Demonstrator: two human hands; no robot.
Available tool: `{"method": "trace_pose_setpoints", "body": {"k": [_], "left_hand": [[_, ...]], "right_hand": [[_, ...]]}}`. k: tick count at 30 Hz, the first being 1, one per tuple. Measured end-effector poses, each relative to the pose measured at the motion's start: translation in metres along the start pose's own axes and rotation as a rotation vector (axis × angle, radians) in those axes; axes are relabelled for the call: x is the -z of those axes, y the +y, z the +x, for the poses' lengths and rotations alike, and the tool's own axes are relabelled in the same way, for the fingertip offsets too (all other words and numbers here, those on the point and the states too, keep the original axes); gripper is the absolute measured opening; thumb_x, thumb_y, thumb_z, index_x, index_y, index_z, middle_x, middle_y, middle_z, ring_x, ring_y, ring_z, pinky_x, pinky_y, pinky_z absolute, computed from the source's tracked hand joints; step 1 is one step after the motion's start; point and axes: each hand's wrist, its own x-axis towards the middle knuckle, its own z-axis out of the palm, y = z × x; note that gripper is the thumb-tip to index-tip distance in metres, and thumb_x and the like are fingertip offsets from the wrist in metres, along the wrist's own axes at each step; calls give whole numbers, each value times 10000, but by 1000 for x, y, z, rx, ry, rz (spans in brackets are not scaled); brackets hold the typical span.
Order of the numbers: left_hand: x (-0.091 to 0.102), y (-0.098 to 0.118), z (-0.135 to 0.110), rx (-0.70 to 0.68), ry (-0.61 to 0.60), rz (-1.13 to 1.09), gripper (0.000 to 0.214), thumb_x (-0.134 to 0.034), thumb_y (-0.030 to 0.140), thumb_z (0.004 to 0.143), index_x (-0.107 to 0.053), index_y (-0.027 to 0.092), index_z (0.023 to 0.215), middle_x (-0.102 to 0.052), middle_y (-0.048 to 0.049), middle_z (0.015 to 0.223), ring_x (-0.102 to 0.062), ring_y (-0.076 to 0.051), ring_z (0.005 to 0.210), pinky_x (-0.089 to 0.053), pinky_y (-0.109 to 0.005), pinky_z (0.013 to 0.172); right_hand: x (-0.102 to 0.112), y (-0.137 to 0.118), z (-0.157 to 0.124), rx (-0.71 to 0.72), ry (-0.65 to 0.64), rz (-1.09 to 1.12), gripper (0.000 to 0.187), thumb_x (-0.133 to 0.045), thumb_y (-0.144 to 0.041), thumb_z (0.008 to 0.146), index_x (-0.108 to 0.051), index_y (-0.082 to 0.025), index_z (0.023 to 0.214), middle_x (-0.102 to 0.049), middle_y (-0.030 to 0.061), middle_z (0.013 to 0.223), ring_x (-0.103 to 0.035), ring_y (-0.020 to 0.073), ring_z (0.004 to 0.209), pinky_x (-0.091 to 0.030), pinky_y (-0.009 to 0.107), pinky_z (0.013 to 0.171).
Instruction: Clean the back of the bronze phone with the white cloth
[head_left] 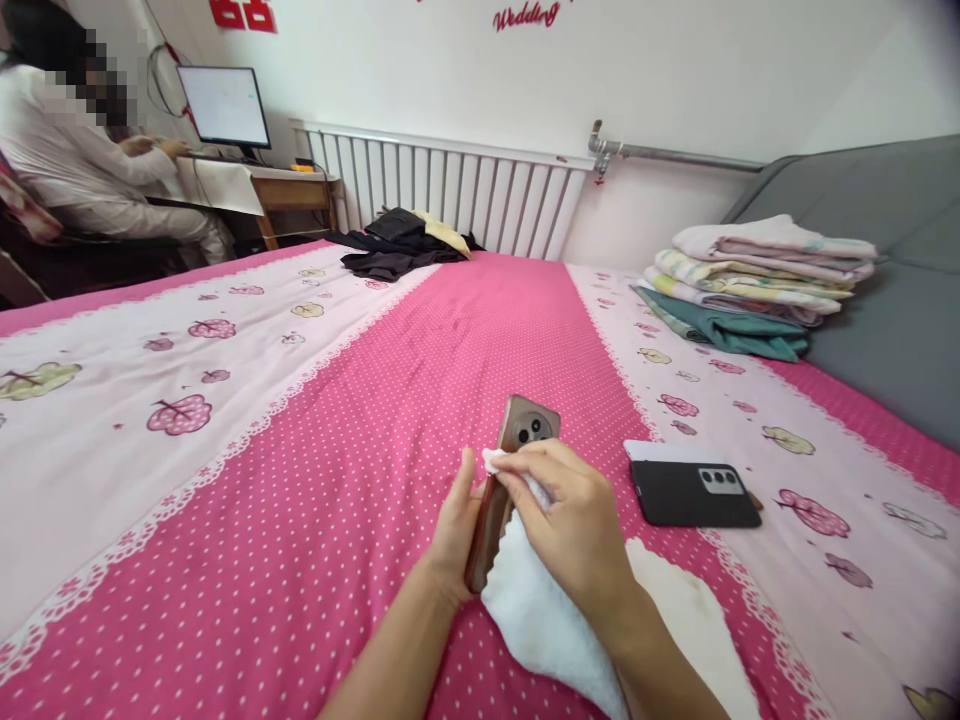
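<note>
My left hand (459, 530) is wrapped round the edge of a smartphone (520, 415), its brownish back and round camera block facing up at a tilt. My right hand (574, 510) pinches a corner of a white cloth (525, 590) between thumb and fingers and presses it against the phone's side. The rest of that cloth hangs below the hand, over the lower part of the phone and onto the bed. Beneath my right forearm lies another white cloth piece (694, 620); whether the two are joined is hidden.
To the right lies a black phone case (675, 495) with a pale flat item (660, 451) behind it. Folded bedding (765, 260) is stacked by the grey headboard (885, 250). Dark clothes (397, 240) lie near the radiator (450, 180). A person (90, 160) sits at a desk with a monitor (223, 105).
</note>
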Motion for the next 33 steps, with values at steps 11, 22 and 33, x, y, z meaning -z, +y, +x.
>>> {"method": "trace_pose_setpoints", "body": {"k": [11, 22, 33], "left_hand": [[-7, -9, -3, -8, -205, 132, 460, -779, 408, 540, -671, 141, 899, -666, -15, 653, -602, -107, 554, -425, -169, 511], [26, 3, -3, 46, -270, 74, 646, -647, 574, 629, -639, 65, 1027, -684, -136, 922, -639, -216, 809, -463, -312, 786], [20, 17, -3, -48, -406, -37, 712, -581, 644, 640, -627, 67, 1055, -691, -135, 897, -655, -211, 751, -505, -271, 644]], "right_hand": [[29, 10, 12, -3, 316, -105, 125, -575, -176, 801, -682, -210, 857, -644, 20, 824, -599, 134, 773, -481, 272, 742], [30, 25, 14, -90, 264, -170, 137, -590, -191, 779, -697, -221, 859, -660, 15, 827, -605, 137, 744, -478, 275, 718], [18, 8, 6, -132, -39, -95, 135, -593, -172, 772, -702, -228, 829, -650, 11, 799, -605, 136, 715, -475, 269, 686]]}}
